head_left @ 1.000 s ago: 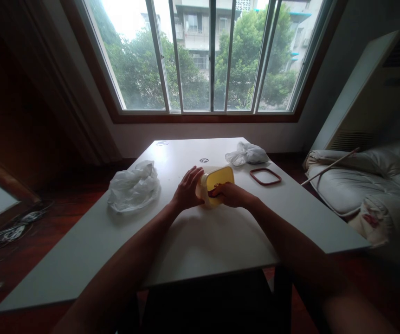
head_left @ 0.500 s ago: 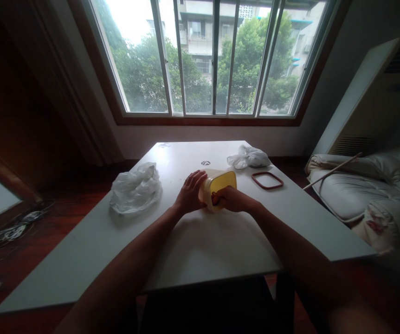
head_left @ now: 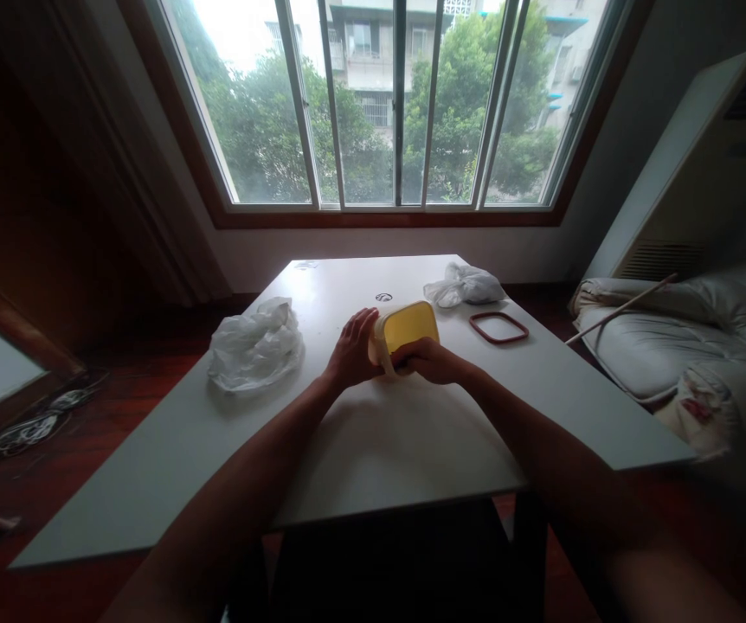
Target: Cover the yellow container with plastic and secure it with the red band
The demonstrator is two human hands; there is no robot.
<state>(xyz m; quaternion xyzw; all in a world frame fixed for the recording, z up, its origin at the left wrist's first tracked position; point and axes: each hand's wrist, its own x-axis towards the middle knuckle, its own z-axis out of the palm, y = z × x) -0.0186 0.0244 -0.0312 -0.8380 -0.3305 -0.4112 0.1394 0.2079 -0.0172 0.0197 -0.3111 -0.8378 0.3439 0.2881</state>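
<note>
Over the middle of the white table (head_left: 230, 484), a yellow plastic container (head_left: 410, 324) lies tipped on its side, with its rounded square mouth turned to the right and toward me. My left hand (head_left: 352, 350) grips its outer side from the left. At the lower edge of the mouth is my right hand (head_left: 430, 359), its curled fingers reaching inside. A small dark thing shows by those fingertips, too hidden to name. The container's far side and base are out of sight.
A crumpled white plastic bag (head_left: 256, 346) lies on the left, another white bag (head_left: 464, 285) at the back right. Near that one rests a dark red rounded-square ring (head_left: 498, 328). A padded sofa (head_left: 704, 329) with a thin stick (head_left: 620, 310) stands beyond the table's right edge.
My right fingers have shifted slightly at the mouth, and the reddish thing seen there before is now mostly hidden. The container is tilted a little differently. The view has moved slightly.
</note>
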